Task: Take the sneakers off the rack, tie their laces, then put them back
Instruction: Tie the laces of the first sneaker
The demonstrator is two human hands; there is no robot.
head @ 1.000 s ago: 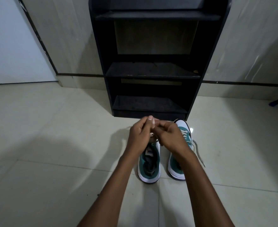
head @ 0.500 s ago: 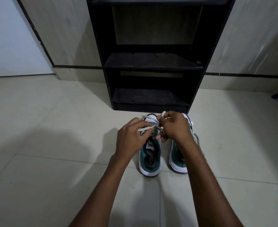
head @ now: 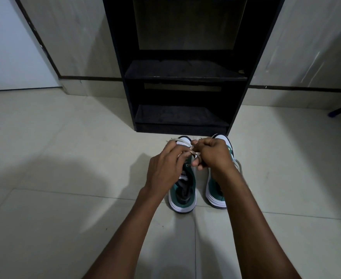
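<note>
Two green sneakers w/ white soles sit side by side on the tile floor [head: 65, 178], toes right at the foot of the black rack [head: 181, 77], heels toward the person. Rack shelves hold nothing visible.

Left sneaker [head: 183, 190]: directly in front of the rack's lower-left part. Left hand [head: 163, 168] hovers over its tongue area, grip pinched narrow on a pale lace [head: 182, 142] that runs up from the fingers toward the rack base. Lace end sticks out past the knuckles on the rack side.

Right hand [head: 213, 156]: beside the left hand, nearly touching, above the gap btw the two shoes and over the right sneaker [head: 215, 190]. Grip curled closed on the other strand of the same lace; strand crosses btw the two hands. Exact knot state can't be told, fingers cover it.

Right sneaker's own loose lace [head: 239, 165] trails on the floor on the side away from the left sneaker, in front of the rack's right corner.

Dark pole tip [head: 338, 111] lies on the floor far right of the rack.
</note>
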